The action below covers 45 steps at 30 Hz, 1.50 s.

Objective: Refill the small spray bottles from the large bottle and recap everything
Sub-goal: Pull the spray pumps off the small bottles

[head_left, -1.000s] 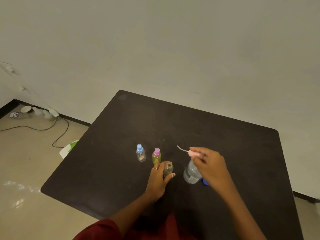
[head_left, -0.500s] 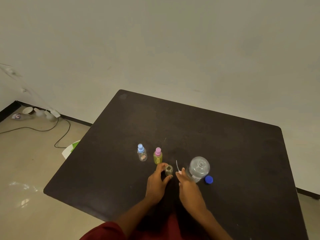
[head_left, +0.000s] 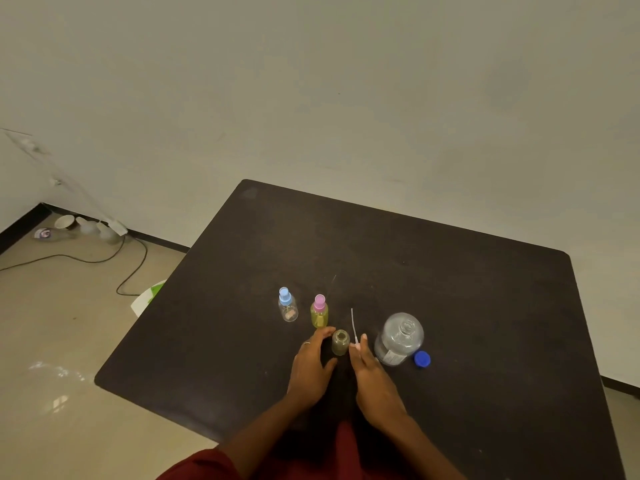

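I've got one view only, a wide-angle head camera, looking forward and steeply down from the near edge of the dark table (head_left: 450, 289). Hands sit close at bottom centre, the small bottles just beyond. The far wall fills the top half, floor corner at far left. Edges look bent, probably lens distortion. No second view to overlap.

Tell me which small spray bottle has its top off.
The olive bottle between the hands, its neck open. The blue-topped bottle and pink-topped bottle behind it are both capped.
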Each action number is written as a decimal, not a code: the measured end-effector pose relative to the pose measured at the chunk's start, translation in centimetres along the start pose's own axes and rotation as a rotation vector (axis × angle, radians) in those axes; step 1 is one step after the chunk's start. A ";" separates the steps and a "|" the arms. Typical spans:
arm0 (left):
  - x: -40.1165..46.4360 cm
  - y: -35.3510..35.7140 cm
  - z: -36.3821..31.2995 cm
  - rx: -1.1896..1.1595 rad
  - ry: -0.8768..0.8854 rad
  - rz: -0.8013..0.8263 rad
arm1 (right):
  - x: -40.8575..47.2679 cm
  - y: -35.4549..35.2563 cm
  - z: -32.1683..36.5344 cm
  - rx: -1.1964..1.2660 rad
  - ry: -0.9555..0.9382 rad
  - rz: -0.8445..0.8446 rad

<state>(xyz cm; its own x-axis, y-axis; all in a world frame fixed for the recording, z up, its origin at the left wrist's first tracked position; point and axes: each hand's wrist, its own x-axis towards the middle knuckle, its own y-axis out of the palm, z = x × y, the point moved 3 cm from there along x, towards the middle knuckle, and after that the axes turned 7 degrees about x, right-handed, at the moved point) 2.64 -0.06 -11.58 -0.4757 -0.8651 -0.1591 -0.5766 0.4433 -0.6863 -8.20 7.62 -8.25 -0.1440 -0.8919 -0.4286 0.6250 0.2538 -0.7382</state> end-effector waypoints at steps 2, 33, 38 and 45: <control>-0.4 -0.2 0.6 -0.008 -0.023 0.018 | -0.2 -0.3 0.1 0.009 0.027 -0.010; 2.9 -3.0 -1.9 -0.220 -0.167 -0.249 | -2.3 -5.9 4.6 0.151 -0.041 -0.427; 1.4 -4.4 -2.8 -0.242 -0.078 -0.342 | -1.9 -8.1 6.1 0.259 -0.167 -0.548; -1.1 -7.0 -4.6 -0.258 0.109 -0.419 | 0.3 -10.1 9.5 0.150 -0.218 -0.354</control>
<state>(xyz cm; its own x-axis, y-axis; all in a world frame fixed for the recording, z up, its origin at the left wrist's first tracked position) 4.12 -1.17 -3.29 -0.2267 -0.9578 0.1766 -0.8719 0.1188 -0.4751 -7.25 1.22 4.03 -0.2138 -0.9764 -0.0309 0.6728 -0.1242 -0.7293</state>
